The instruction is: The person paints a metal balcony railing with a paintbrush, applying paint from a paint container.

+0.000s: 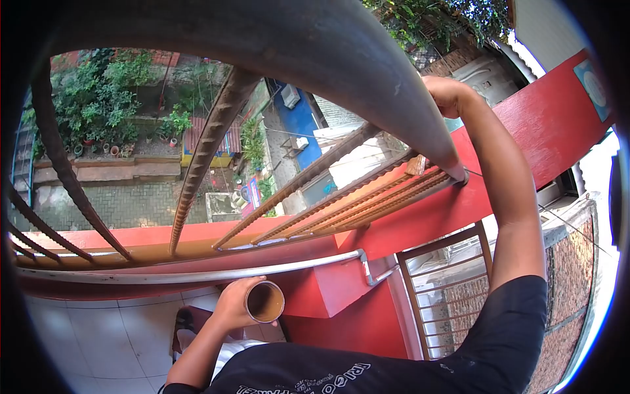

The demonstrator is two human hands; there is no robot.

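My left hand grips a small round can of brown paint, held low in front of my chest above the tiled floor. My right hand is raised to the far end of the thick top rail, its fingers curled and partly hidden behind the rail. Just below it, a paintbrush head touches the tops of the brown twisted bars. The brush handle is hidden by the rail.
The railing stands on a red ledge with a grey pipe along its base. A red wall rises at right, with a barred frame beneath it. White floor tiles lie at lower left. Far below are a courtyard and plants.
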